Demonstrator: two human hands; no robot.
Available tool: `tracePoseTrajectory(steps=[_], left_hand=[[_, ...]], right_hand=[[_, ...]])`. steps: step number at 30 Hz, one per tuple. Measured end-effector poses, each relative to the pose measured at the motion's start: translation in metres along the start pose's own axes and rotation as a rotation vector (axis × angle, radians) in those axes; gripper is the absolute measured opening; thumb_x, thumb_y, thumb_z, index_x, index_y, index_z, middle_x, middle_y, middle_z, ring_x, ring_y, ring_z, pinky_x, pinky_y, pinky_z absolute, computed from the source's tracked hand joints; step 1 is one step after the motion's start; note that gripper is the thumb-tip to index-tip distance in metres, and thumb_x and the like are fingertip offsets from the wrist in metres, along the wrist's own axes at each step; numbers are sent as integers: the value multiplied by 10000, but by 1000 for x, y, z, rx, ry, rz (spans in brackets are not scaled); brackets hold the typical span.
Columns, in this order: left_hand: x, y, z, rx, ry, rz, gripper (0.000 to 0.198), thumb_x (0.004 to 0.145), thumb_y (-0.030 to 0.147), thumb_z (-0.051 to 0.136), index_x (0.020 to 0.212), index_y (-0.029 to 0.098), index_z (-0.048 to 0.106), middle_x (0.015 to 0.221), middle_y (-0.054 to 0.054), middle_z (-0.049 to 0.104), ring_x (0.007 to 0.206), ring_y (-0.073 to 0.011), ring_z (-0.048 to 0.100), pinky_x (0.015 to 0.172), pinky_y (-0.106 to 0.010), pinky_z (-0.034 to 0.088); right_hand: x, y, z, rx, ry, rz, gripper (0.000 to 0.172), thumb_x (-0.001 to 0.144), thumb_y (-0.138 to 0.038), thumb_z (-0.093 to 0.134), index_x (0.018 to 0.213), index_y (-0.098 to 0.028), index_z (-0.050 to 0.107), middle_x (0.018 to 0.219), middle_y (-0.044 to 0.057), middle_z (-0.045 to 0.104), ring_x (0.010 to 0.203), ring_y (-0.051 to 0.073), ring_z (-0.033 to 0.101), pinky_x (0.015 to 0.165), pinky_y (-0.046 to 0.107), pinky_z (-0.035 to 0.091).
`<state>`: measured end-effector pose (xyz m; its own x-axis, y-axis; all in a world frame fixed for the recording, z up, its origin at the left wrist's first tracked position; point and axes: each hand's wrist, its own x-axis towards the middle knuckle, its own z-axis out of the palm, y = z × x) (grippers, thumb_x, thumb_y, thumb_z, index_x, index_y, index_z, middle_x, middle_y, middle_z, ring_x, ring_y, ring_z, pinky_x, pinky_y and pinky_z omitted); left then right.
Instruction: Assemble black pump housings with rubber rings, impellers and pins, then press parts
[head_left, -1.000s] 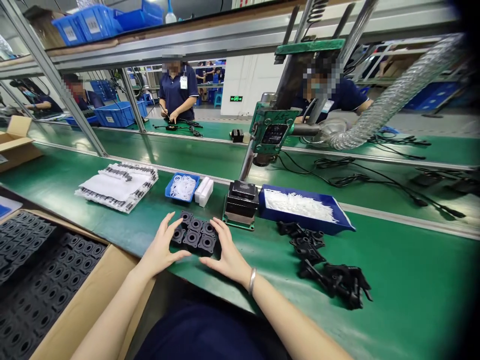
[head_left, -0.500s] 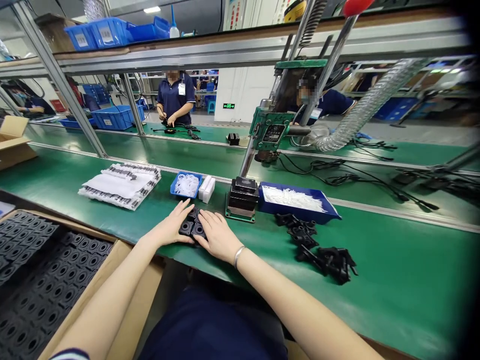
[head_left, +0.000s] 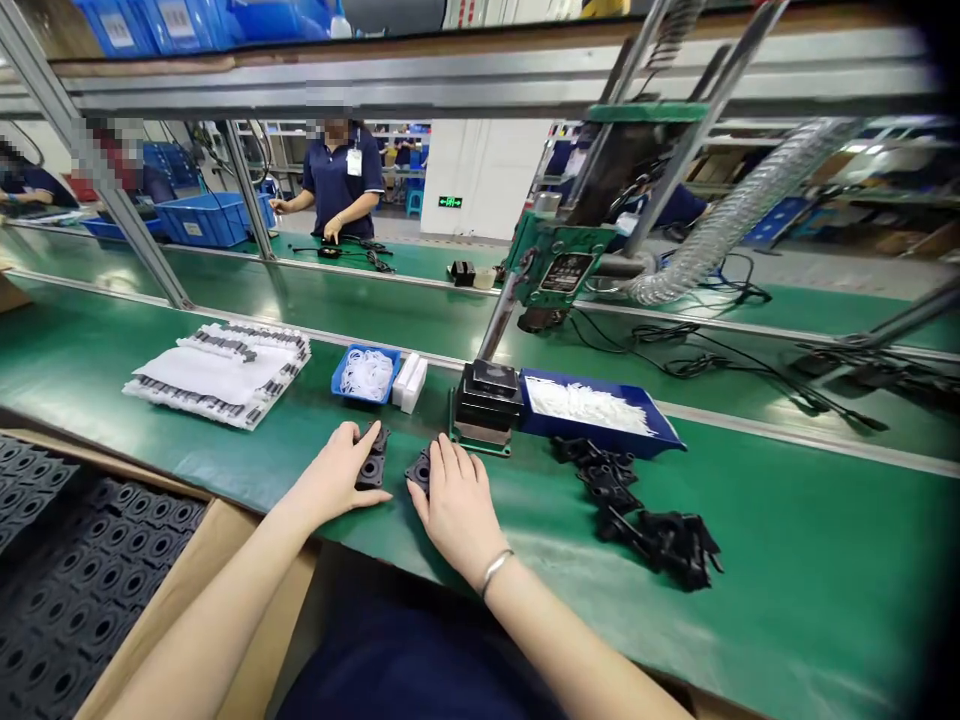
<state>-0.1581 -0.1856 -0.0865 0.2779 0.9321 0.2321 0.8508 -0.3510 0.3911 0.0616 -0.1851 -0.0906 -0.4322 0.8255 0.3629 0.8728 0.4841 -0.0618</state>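
Note:
My left hand [head_left: 337, 478] curves round a short column of black square parts [head_left: 371, 472] with round holes, its forefinger at the top and its thumb along the near edge. To its right, my right hand [head_left: 459, 500] lies over another black square part [head_left: 418, 470], fingers together and thumb at the near side. How many parts lie beneath the right fingers is hidden. A strip of green table separates the two groups. Just beyond my right hand stands a black block fixture [head_left: 489, 395] on a green base, under a green press head [head_left: 562, 265].
A blue tray of white rings [head_left: 366, 373] and white blocks [head_left: 409, 382] stand behind my hands. Farther right are a blue bin of white strips [head_left: 592, 405] and black pieces [head_left: 652, 535]. White sheets [head_left: 217, 375] lie left, above a carton [head_left: 247, 560] of black parts. A co-worker [head_left: 341, 185] stands opposite.
The black square parts, together under both hands before, are now split into two groups. My right hand has moved right with its part, opening a gap. The view has shifted slightly.

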Motion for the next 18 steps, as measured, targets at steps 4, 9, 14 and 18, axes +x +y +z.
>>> tracePoseTrajectory(steps=[4, 9, 14, 18], left_hand=[[0, 0, 1, 18, -22, -7, 1046, 686, 451, 838, 1542, 234, 277, 1203, -139, 457, 1174, -365, 495, 1008, -568, 473], [8, -2, 3, -74, -94, 45, 1135, 701, 475, 827, 1565, 274, 118, 1513, -194, 221, 1422, -409, 300, 1139, -580, 364], [8, 5, 9, -166, -149, 69, 1116, 729, 452, 811, 1565, 313, 85, 1480, -175, 292, 1411, -383, 365, 1124, -556, 410], [0, 21, 7, -104, -116, 43, 1121, 720, 511, 801, 1568, 291, 102, 1574, -193, 187, 1474, -409, 247, 1128, -583, 394]], right_hand=[[4, -7, -2, 3, 11, 78, 604, 987, -423, 459, 1380, 34, 502, 1448, 268, 479, 1258, 384, 483, 1047, 556, 389], [12, -18, 3, 76, 10, 180, 583, 987, -408, 453, 1391, 12, 488, 1449, 282, 467, 1246, 401, 490, 1035, 604, 380], [5, 1, -9, 224, 41, 139, 710, 954, -502, 505, 1472, -34, 372, 1523, 287, 356, 1417, 440, 320, 1100, 675, 308], [3, 60, -32, 421, -95, -154, 934, 884, -565, 616, 1575, -164, 133, 1616, 183, 212, 1512, 331, 171, 1191, 563, 300]])
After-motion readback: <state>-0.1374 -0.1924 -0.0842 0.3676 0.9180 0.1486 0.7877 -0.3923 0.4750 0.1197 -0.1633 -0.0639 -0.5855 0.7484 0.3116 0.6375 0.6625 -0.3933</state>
